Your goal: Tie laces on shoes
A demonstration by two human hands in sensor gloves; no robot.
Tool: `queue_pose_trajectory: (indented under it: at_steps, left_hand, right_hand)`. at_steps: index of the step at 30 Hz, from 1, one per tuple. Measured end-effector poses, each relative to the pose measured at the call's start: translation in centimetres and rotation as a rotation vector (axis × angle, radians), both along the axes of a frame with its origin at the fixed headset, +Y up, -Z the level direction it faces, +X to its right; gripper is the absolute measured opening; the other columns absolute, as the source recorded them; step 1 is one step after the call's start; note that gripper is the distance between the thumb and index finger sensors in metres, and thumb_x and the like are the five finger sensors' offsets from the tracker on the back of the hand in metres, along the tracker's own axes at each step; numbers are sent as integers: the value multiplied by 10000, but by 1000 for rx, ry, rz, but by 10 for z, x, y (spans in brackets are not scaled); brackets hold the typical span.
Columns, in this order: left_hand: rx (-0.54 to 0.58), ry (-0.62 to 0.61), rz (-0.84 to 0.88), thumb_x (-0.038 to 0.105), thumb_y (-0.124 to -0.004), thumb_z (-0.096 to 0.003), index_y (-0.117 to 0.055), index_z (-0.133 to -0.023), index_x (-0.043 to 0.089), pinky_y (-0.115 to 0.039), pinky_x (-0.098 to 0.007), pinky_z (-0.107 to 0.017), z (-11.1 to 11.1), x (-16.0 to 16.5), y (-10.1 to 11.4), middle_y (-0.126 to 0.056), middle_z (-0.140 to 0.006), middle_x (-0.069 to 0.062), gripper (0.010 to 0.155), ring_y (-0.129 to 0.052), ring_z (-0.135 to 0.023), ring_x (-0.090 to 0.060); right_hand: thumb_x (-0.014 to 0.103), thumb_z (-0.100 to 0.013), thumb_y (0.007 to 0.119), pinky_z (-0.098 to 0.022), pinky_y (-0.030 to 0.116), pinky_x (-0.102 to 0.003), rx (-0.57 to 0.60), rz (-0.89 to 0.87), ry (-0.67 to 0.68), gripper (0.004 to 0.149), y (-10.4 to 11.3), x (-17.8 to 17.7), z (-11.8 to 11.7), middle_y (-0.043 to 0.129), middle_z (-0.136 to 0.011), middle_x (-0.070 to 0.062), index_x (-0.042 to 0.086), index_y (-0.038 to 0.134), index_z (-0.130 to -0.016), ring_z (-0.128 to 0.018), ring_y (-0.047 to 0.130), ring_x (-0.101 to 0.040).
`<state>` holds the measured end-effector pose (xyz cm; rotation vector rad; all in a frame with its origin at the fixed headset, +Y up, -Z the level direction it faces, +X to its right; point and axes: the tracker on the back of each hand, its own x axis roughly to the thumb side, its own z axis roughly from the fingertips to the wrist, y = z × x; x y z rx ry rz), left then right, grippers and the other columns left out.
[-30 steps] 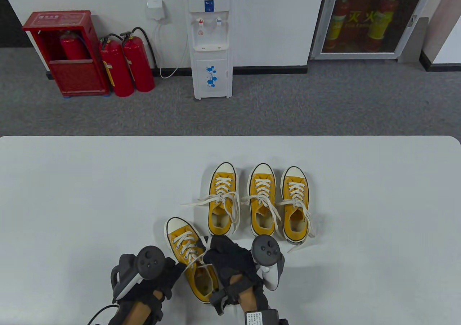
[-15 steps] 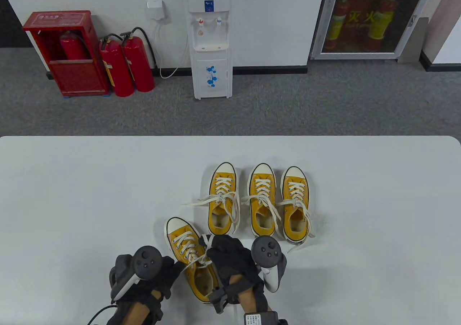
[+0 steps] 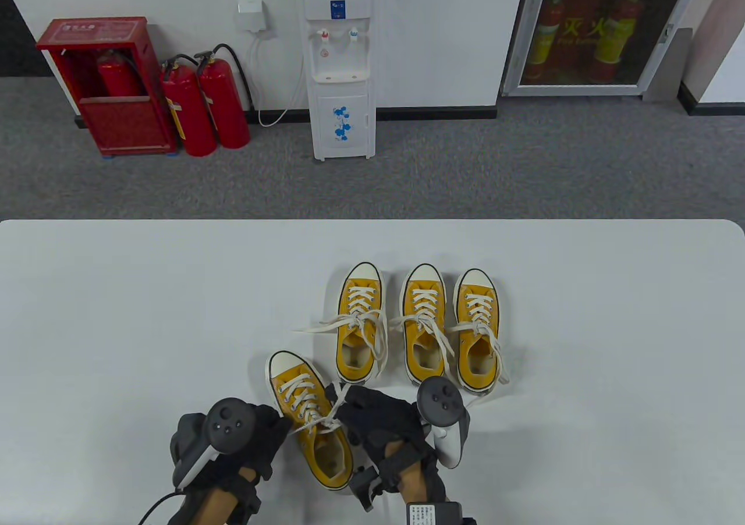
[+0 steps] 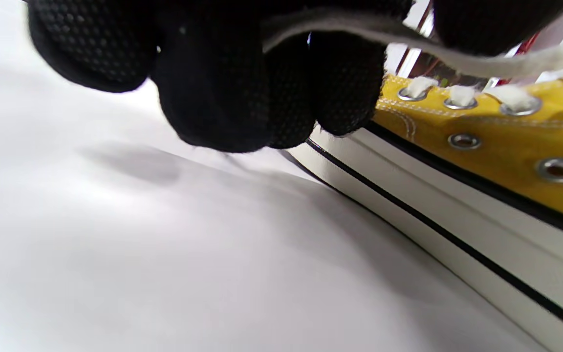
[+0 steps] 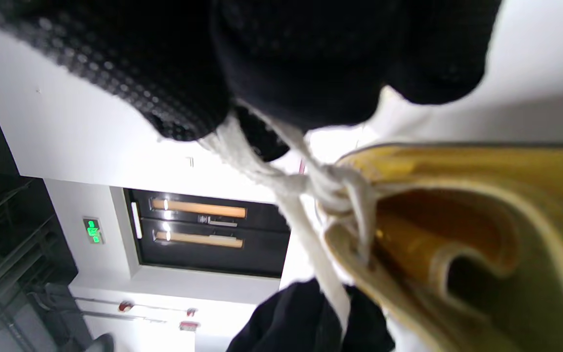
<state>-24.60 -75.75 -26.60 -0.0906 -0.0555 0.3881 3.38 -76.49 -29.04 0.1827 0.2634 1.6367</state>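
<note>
Pulling the first knot snug is the step in hand, by my reading. On the left, the left hand [image 3: 256, 437] pinches one end of the lace [image 3: 317, 423] in curled fingers [image 4: 242, 88], low beside the near shoe [image 3: 308, 417], which sits at the counter [image 3: 116, 315] front edge. At the shoe's top eyelets the knot [image 5: 328, 188] has formed. Further right, the right hand [image 3: 378, 420] grips the other end. Both ends should draw outward evenly and low, so the crossing seats flat. Three more shoes [image 3: 422, 324] wait behind, laces loose.
</note>
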Motion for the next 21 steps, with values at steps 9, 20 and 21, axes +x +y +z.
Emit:
queue_pose_trajectory:
  at_steps: [9, 20, 21]
  left_hand:
    - [85, 85, 186, 649, -695, -473, -819, -913, 279, -805, -557, -521, 2, -19, 9, -873, -984, -79, 588, -1050, -478, -241]
    - [86, 110, 292, 642, -682, -483, -792, -935, 290, -792, -554, -554, -3, -36, 8, -846, -1009, -69, 584, -1040, -541, -240]
    - [82, 105, 302, 640, -682, -484, -792, -935, 292, -790, -555, -559, -4, -36, 7, -845, -1011, -71, 581, -1038, -554, -241]
  right_hand:
    - [418, -402, 935, -506, 755, -497, -102, -92, 130, 525, -7, -8, -1, 945, -724, -83, 110, 891, -825, -293, 938, -101]
    - [271, -429, 880, -640, 615, -588, 8, 67, 65, 409, 0, -13, 4, 900, -715, -50, 126, 876, -811, -520, 922, -207]
    - [267, -433, 870, -654, 607, -595, 28, 100, 51, 417, 1, -13, 5, 891, -742, -41, 138, 866, -829, -561, 930, -210]
